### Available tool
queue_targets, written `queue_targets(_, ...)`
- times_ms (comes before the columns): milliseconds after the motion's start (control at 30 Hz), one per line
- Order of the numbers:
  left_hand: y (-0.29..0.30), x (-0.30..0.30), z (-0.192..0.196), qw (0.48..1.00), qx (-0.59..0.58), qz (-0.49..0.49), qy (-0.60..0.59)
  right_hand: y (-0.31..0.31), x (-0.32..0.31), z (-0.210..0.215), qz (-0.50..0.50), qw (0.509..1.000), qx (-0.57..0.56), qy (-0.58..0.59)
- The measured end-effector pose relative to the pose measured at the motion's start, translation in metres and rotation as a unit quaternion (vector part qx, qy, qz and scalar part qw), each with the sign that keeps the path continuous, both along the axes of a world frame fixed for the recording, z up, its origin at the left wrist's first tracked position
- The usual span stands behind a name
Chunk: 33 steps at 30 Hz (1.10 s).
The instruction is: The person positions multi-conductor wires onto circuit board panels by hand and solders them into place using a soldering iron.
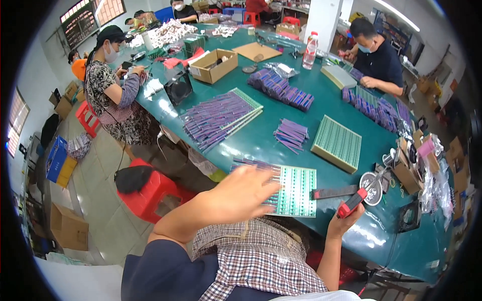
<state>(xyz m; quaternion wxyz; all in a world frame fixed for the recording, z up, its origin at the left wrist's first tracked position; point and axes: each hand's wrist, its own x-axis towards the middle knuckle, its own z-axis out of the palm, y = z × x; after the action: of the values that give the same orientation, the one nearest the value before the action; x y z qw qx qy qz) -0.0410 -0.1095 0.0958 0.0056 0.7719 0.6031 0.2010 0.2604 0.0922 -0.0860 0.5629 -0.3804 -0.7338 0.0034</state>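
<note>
My left hand (247, 189) hovers with fingers spread over the near-left part of a green slotted tray (296, 190) that holds rows of thin purple strips; the hand is blurred and holds nothing. My right hand (345, 216) grips a small red and black tool (352, 202) at the table's near edge, just right of the tray. A dark flat bar (334, 192) lies between the tray and the tool.
The green table (251, 143) carries more green trays (336, 143), piles of purple strips (218, 118), a cardboard box (213, 65), a water bottle (310, 50) and a round metal dish (372, 186). Other people sit at the left and far right. A red stool (150, 193) stands below.
</note>
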Motion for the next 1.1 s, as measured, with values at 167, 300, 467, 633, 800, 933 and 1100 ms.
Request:
queue_targets(167,0.014,0.022,-0.018,0.979,-0.177,-0.038,-0.089,0.003,0.001,0.001,-0.003,1.0,0.003,0.007)
queue_targets(300,0.031,0.034,-0.023,0.969,0.009,0.022,-0.245,0.004,-0.003,0.001,0.015,1.0,-0.006,0.017)
queue_targets(467,0.058,0.063,-0.007,0.945,0.052,0.057,-0.319,0.003,-0.005,-0.002,0.023,0.999,-0.029,0.035)
queue_targets(633,0.075,0.098,-0.005,0.944,0.045,0.044,-0.324,-0.015,-0.009,0.011,0.053,0.996,-0.042,0.065)
queue_targets(800,0.088,0.104,-0.002,0.954,0.037,0.039,-0.297,-0.017,-0.001,0.005,0.056,0.996,-0.053,0.045)
queue_targets(933,0.098,0.073,-0.001,0.958,0.087,0.11,-0.251,-0.017,-0.008,0.016,0.05,0.997,-0.043,0.044)
queue_targets(1100,0.12,-0.001,-0.021,0.951,0.083,0.23,-0.188,-0.009,-0.013,0.013,0.019,0.998,-0.04,0.052)
